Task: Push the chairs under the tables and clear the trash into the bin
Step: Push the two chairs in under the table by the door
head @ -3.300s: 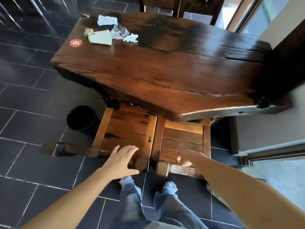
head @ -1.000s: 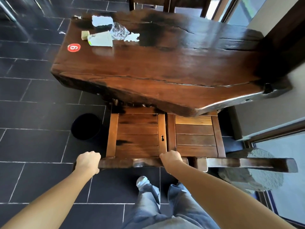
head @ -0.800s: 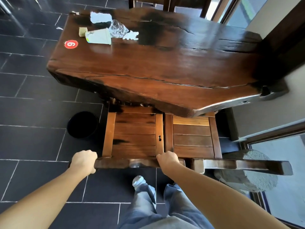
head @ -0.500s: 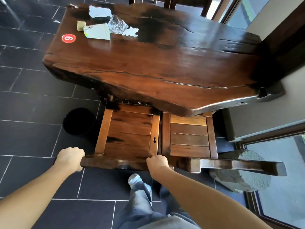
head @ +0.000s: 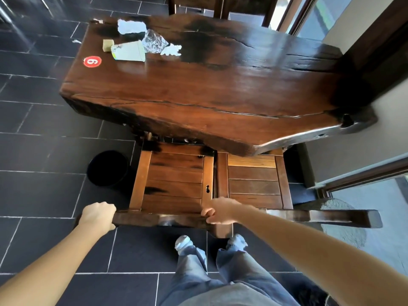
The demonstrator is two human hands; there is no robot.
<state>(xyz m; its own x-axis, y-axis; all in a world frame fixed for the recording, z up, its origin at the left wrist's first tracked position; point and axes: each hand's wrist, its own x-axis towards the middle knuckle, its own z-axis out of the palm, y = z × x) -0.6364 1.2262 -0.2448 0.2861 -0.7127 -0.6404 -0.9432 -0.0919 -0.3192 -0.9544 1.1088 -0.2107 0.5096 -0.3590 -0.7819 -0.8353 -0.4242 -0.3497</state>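
Two wooden chairs stand side by side, their seats partly under the dark wooden table [head: 220, 89]. My left hand [head: 97, 216] grips the left end of the left chair's [head: 174, 180] top rail. My right hand [head: 220, 210] grips the same rail's right end, beside the right chair [head: 254, 180]. Trash lies at the table's far left end: a tipped paper cup [head: 129, 51], crumpled clear plastic [head: 154, 41], torn paper pieces [head: 131, 26] and a small beige block [head: 108, 44]. A black bin [head: 108, 167] stands on the floor left of the chairs.
A red round number sticker [head: 92, 61] is on the table near the trash. Another chair's back [head: 218, 5] shows beyond the table. A wall and glass door frame [head: 364, 175] close off the right side. Dark tiled floor [head: 39, 195] stretches to the left.
Both hands moved from above the seats to gripping the left chair's top rail. The left chair turned square to the table and now sits beside the right chair.
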